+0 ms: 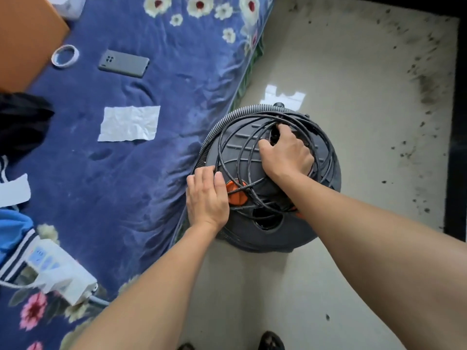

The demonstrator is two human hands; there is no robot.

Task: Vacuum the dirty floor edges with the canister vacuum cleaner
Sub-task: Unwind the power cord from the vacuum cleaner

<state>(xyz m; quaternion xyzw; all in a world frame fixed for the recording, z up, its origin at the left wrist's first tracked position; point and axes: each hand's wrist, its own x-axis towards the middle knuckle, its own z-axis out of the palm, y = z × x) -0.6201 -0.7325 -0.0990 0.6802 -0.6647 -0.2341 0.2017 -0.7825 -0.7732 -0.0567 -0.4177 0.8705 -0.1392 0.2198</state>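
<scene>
A round dark grey canister vacuum cleaner stands on the floor beside the bed. A black power cord lies coiled in loops on its top, and a ribbed hose curves round its far left rim. An orange button shows on the lid. My left hand rests on the canister's left edge, fingertips touching the cord. My right hand grips the cord loops near the top's middle, fingers curled among them.
The beige floor carries dark dirt specks along its right edge by a black border. A blue floral bedspread fills the left, holding a phone, tape roll, paper sheet and power strip.
</scene>
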